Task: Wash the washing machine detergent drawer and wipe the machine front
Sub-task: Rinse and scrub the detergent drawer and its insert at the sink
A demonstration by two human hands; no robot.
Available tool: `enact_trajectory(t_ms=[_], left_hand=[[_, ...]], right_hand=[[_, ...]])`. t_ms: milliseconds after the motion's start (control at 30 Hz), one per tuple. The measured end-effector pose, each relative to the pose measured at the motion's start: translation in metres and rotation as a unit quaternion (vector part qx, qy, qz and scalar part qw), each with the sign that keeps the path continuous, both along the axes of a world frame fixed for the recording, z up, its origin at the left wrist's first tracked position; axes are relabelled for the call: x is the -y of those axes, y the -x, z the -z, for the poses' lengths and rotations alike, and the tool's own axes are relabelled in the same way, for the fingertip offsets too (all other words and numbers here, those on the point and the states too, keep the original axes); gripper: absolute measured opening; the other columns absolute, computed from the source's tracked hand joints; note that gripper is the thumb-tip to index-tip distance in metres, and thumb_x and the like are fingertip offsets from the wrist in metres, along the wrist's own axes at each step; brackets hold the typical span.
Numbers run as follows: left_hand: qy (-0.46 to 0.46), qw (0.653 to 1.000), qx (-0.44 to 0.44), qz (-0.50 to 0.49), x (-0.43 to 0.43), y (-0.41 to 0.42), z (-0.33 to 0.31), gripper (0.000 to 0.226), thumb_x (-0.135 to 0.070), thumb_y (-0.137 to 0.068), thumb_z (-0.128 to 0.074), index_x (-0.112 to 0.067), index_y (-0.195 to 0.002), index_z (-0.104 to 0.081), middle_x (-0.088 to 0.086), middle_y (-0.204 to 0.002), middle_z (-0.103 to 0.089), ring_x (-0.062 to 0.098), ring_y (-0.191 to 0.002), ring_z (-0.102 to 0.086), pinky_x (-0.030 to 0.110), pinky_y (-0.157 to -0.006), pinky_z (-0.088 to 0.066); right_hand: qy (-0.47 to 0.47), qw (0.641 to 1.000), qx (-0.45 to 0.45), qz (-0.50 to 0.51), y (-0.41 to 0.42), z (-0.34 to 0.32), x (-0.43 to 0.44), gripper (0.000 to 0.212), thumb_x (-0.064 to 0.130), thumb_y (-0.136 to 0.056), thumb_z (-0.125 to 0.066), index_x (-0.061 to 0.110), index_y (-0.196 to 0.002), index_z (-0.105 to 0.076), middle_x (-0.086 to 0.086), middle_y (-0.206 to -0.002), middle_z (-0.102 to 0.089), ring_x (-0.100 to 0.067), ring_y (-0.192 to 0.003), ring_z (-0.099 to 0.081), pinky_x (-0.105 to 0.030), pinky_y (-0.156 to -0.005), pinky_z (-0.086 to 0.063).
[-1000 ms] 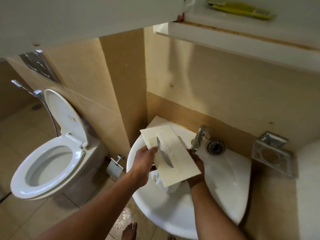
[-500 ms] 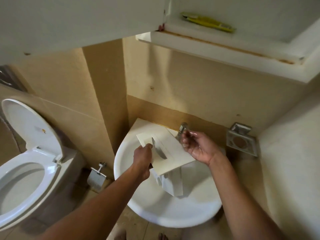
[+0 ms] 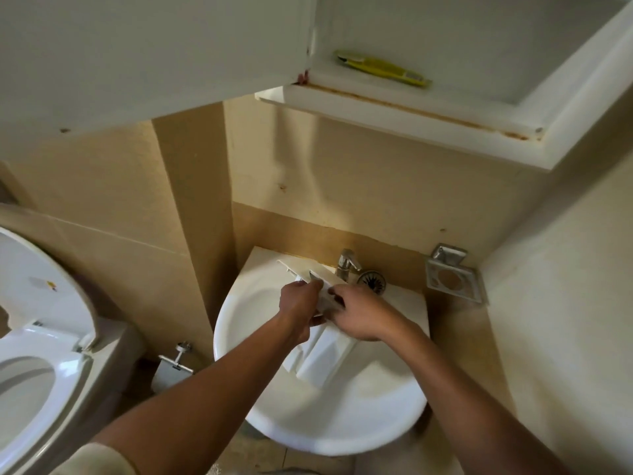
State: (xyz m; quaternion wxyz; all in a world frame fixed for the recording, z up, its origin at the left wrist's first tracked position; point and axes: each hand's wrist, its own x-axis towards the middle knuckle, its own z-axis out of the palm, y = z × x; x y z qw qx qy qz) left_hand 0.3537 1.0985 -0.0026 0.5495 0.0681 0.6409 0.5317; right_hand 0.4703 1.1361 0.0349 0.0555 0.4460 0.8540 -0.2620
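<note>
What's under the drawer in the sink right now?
Only bare white sink basin shows beneath the detergent drawer, which the left hand and right hand grip. The basin's middle is covered by them.

Curled fingers (image 3: 342, 296): left hand (image 3: 300, 305) beside right hand (image 3: 364, 315)

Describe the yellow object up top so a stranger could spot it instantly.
Start at the open white wall cabinet above the sink. On its bottom shelf lies a long, flat yellow object. It is the only brightly coloured thing there.

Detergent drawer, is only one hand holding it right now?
No, the left hand and the right hand both hold the detergent drawer above the sink.
</note>
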Motion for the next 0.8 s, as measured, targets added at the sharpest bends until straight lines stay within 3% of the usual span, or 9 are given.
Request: enact_trajectory(t_ms=[67,200,300,433,633,733,800], left_hand=[[-0.004,1.0,-0.003,0.014,-0.003,-0.002,-0.005,0.015,-0.012,-0.094,-0.061,-0.005,-0.107,-0.065,0.013,-0.09,-0.069,0.032,-0.082,-0.07,0.038,-0.063,-0.06],[-0.033,0.998,0.029,0.042,-0.004,-0.01,-0.021,0.012,-0.006,-0.091,-0.065,0.0,-0.101,-0.068,0.016,-0.087,-0.069,0.031,-0.075,-0.073,0.037,-0.062,-0.063],[-0.073,0.992,0.007,0.1,-0.001,-0.003,-0.028,0.021,-0.012,-0.094,-0.061,0.001,-0.107,-0.07,0.019,-0.091,-0.073,0.032,-0.078,-0.075,0.04,-0.07,-0.064],[-0.118,0.973,-0.049,0.192,0.007,0.018,-0.028,0.034,-0.037,-0.099,-0.059,-0.007,-0.108,-0.073,0.015,-0.102,-0.076,0.034,-0.09,-0.075,0.04,-0.077,-0.063],[-0.111,0.978,-0.048,0.169,0.019,0.016,-0.019,0.038,-0.037,-0.102,-0.055,-0.004,-0.116,-0.068,0.019,-0.104,-0.074,0.034,-0.09,-0.075,0.044,-0.08,-0.063],[-0.129,0.977,-0.076,0.148,0.031,0.014,-0.015,0.04,-0.037,-0.099,-0.06,-0.002,-0.113,-0.071,0.015,-0.102,-0.076,0.03,-0.085,-0.076,0.041,-0.074,-0.064],[-0.148,0.97,-0.117,0.156,0.039,0.018,-0.008,0.042,-0.038,-0.094,-0.064,-0.001,-0.111,-0.074,0.012,-0.098,-0.077,0.027,-0.082,-0.077,0.042,-0.073,-0.064]], right_hand=[[-0.02,0.999,0.026,-0.019,-0.004,-0.001,0.005,0.036,0.038,-0.092,-0.057,0.016,-0.119,-0.061,-0.004,-0.107,-0.069,-0.025,-0.095,-0.066,-0.038,-0.079,-0.055],[-0.148,0.988,0.051,0.0,-0.01,0.005,0.011,0.041,0.01,-0.093,-0.057,0.011,-0.133,-0.05,-0.009,-0.111,-0.068,-0.026,-0.1,-0.067,-0.027,-0.069,-0.045],[-0.231,0.972,0.027,0.016,-0.016,0.006,0.014,0.042,0.012,-0.094,-0.061,0.017,-0.135,-0.053,-0.007,-0.107,-0.072,-0.023,-0.098,-0.07,-0.03,-0.082,-0.054],[-0.262,0.962,-0.041,0.059,-0.027,0.001,0.023,0.036,0.015,-0.095,-0.063,0.021,-0.13,-0.06,-0.005,-0.106,-0.073,-0.022,-0.098,-0.069,-0.033,-0.086,-0.053],[-0.268,0.96,-0.058,0.051,-0.028,0.007,0.035,0.043,0.011,-0.094,-0.064,0.027,-0.133,-0.06,-0.006,-0.107,-0.074,-0.025,-0.1,-0.069,-0.039,-0.094,-0.054],[-0.299,0.949,-0.073,0.066,-0.035,0.017,0.038,0.042,0.01,-0.089,-0.07,0.029,-0.127,-0.066,-0.005,-0.099,-0.076,-0.026,-0.092,-0.07,-0.042,-0.086,-0.058],[-0.327,0.94,-0.076,0.06,-0.04,0.023,0.039,0.045,0.004,-0.082,-0.075,0.027,-0.119,-0.071,-0.003,-0.088,-0.076,-0.024,-0.081,-0.07,-0.036,-0.073,-0.059]])
